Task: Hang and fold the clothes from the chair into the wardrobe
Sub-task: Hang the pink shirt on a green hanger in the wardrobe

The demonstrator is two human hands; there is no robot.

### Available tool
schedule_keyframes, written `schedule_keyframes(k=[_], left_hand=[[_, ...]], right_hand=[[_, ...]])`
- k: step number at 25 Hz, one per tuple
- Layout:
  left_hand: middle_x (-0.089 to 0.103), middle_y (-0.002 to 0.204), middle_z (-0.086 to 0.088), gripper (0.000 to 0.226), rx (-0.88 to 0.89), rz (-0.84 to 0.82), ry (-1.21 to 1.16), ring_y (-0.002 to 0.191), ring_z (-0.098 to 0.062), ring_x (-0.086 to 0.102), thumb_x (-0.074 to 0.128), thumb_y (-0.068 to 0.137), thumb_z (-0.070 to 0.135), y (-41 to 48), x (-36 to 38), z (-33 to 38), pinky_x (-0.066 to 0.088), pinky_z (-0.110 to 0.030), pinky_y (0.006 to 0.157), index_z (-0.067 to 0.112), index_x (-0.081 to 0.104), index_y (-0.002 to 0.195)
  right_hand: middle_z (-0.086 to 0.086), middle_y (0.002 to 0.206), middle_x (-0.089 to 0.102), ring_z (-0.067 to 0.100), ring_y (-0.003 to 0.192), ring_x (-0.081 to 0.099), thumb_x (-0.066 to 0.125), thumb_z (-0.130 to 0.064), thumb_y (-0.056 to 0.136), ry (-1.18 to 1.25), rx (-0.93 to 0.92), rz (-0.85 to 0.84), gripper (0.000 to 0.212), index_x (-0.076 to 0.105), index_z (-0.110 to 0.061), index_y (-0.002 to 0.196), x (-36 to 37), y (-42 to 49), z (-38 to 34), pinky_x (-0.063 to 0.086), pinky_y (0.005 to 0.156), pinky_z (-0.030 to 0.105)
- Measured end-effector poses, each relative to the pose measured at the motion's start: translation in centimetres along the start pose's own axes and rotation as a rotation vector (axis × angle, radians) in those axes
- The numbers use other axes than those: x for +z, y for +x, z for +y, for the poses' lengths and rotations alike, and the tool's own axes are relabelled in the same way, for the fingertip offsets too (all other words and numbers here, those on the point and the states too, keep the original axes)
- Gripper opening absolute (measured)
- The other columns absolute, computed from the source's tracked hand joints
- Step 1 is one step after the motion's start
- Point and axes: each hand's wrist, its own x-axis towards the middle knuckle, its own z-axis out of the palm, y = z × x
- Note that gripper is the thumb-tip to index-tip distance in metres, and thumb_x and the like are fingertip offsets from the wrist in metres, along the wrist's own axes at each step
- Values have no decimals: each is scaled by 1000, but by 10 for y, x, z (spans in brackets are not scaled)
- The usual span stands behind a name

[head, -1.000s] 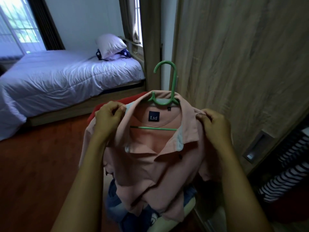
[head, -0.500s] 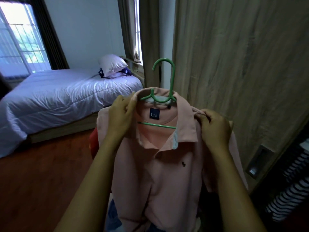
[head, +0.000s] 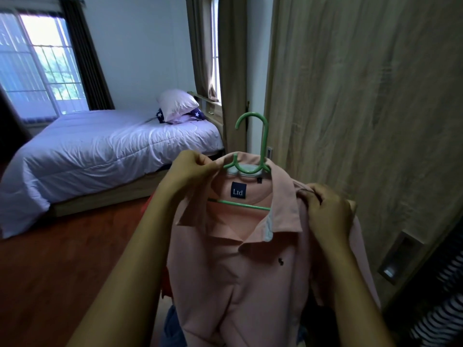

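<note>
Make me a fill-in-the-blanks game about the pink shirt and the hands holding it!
The pink shirt sits on a ____ hanger.
The blue label inside its neck reads ____.
The left hand pinches the shirt's ____.
The pale pillow lies on the ____.
Missing words: green; Ltd; collar; bed.

Your only view is the wide-angle camera on your head, facing forward and down, close on your left hand and right hand at the pink shirt; the wardrobe door stands near on the right, the bed farther left.
</note>
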Motion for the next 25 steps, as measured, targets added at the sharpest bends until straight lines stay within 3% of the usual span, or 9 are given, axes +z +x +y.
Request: schedule_keyframes(k=[4,6,9,12,16,18,20,22,25], left_hand=[[47,64,-15,33,-111,-82,-168,56,-21,37,67,86,23,13,-13,-4,31,-25,53,-1,62,65],[49,56,-12,30,-167,-82,-225,52,-19,40,67,86,23,19,-15,-11,35,-25,55,7,60,61],[45,54,-5,32,-254,-148,-320,47,-14,37,76,74,32,22,-14,-16,30,-23,51,17,55,56],[49,46,-1,16,-346,-90,-317,33,-8,40,68,84,21,19,-7,-14,31,-11,38,12,62,72],[44,44,-2,23,-215,-55,-120,45,-13,37,71,81,27,15,-2,-31,31,-23,48,7,64,70],[37,48,-1,37,-127,42,77,45,-12,32,73,78,37,14,0,-48,25,-25,47,7,57,65],[47,55,4,46,-101,181,151,52,-13,44,71,75,51,5,7,-54,33,-28,52,7,56,73],[55,68,4,45,-107,297,106,62,-12,52,69,77,52,-9,15,-56,40,-30,60,11,54,84],[49,60,1,29,-110,250,-95,46,-2,44,67,85,37,-24,28,-64,36,-19,44,11,54,79]], right_hand=[[1,83,71,25,82,63,50,-30,83,-8,-4,-9,22,69,-20,82,1,-4,6,15,69,27],[1,81,71,25,80,62,50,-31,83,-3,10,-17,22,68,-19,81,1,-5,9,16,69,28],[1,81,71,26,80,62,50,-31,83,-5,5,-27,22,68,-18,80,2,-6,8,16,69,28],[0,82,70,25,81,61,49,-30,82,0,-29,-44,22,68,-19,80,4,-7,4,17,69,29],[0,84,71,24,82,61,49,-31,82,8,20,-53,23,69,-19,81,5,-10,10,16,70,27],[0,84,70,21,78,57,49,-32,83,13,48,-66,23,69,-19,81,6,-12,13,14,70,26],[1,84,71,20,77,56,51,-30,85,26,73,-73,21,69,-19,82,6,-13,13,14,70,25],[5,88,72,26,83,60,55,-29,87,42,118,-55,19,70,-18,86,3,-13,13,13,70,24],[12,88,72,32,84,59,56,-29,91,81,181,-52,20,71,-15,87,0,-11,13,20,77,30]])
